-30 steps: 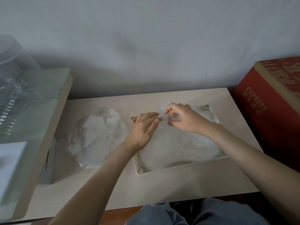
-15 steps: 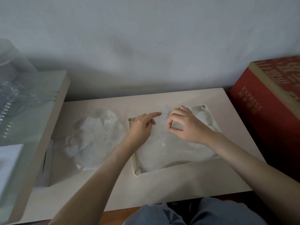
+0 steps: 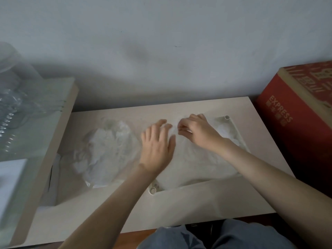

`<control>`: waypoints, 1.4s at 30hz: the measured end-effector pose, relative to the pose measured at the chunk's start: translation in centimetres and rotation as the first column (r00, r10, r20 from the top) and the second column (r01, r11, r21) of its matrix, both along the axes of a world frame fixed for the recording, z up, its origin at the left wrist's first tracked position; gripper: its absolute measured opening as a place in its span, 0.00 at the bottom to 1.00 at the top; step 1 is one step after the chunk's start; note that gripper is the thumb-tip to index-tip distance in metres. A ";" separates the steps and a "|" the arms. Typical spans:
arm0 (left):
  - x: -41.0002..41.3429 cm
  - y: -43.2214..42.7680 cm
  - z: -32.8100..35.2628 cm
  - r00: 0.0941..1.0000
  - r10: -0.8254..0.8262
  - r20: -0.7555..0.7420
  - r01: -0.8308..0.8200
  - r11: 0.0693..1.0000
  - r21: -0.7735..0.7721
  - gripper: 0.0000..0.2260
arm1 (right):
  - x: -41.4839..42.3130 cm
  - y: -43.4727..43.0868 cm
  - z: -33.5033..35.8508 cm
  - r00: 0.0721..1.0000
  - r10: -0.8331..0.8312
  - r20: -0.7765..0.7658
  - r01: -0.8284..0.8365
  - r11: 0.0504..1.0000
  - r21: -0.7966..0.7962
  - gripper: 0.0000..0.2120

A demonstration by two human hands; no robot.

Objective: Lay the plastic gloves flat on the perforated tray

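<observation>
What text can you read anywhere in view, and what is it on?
"EXPRESS": white letters on the side of the red box.
Smaller characters just under it: too blurred to read.
Large print on the box top: cut off and blurred, unreadable.
Tray and gloves: no text visible.
</observation>
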State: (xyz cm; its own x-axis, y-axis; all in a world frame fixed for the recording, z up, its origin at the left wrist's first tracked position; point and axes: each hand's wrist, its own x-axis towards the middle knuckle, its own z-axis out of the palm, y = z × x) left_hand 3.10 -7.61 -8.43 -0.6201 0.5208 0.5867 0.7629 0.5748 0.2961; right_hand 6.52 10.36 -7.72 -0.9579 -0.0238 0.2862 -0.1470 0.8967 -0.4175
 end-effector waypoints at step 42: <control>-1.1 -8.1 0.2 0.810 0.489 0.323 -0.221 0.766 -0.604 0.18 | 7.1 1.7 4.6 0.850 -0.454 0.268 0.433 0.891 0.134 0.22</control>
